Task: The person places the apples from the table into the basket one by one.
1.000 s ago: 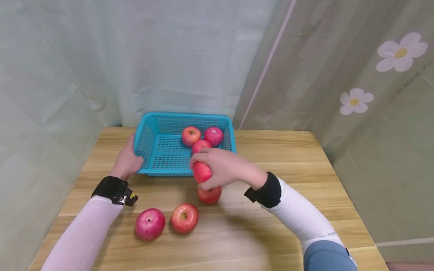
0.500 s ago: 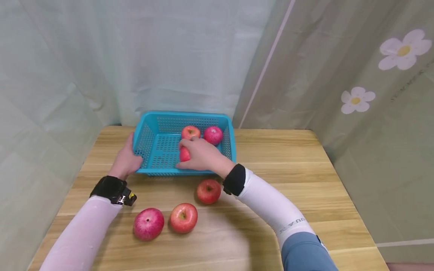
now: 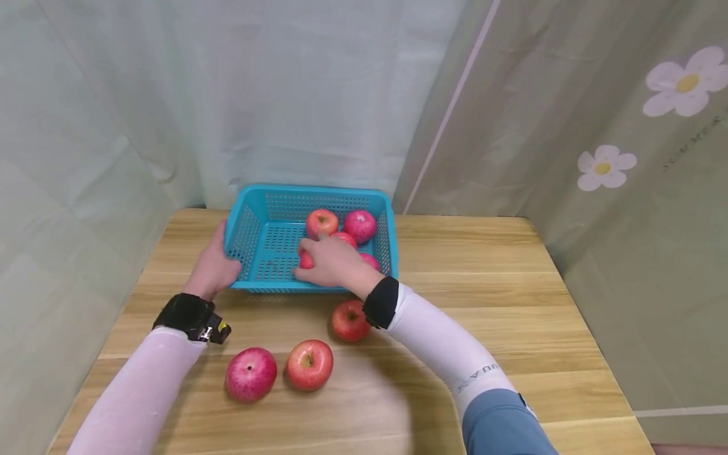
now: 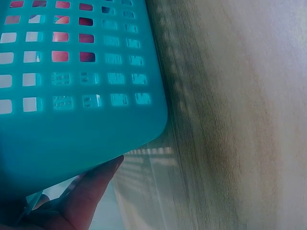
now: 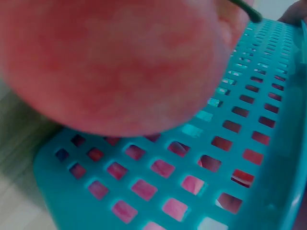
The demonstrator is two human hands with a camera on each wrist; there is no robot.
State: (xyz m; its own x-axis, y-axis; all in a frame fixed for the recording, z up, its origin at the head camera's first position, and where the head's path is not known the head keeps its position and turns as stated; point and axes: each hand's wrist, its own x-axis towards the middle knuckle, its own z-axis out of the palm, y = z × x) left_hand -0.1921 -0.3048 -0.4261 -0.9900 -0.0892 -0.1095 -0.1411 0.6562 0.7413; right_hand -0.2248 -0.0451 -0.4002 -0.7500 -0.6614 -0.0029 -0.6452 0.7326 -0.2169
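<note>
A blue plastic basket (image 3: pixel 284 286) with perforated walls stands at the back of the table. My left hand (image 3: pixel 214 265) grips its left end, thumb at the front corner; a finger (image 4: pixel 91 191) shows against the basket's edge in the left wrist view. Inside the basket, my right hand (image 3: pixel 330 260) holds a red apple (image 3: pixel 306 260), mostly hidden by the fingers, low over the bottom. Near it in the basket lie a paler apple (image 3: pixel 321 223), a dark pink apple (image 3: pixel 360 226), and more apples partly covered by the hand.
Three apples lie on the wooden table (image 3: pixel 483 303) before the basket: a red apple (image 3: pixel 349 320) by my right wrist, another red apple (image 3: pixel 309 364), and a dark pink apple (image 3: pixel 251 374). A curtain (image 3: pixel 330 95) hangs right behind the basket.
My right hand has carried its apple from above the front rim leftward and down into the basket, uncovering the red apple on the table. The left hand has stayed on the basket.
</note>
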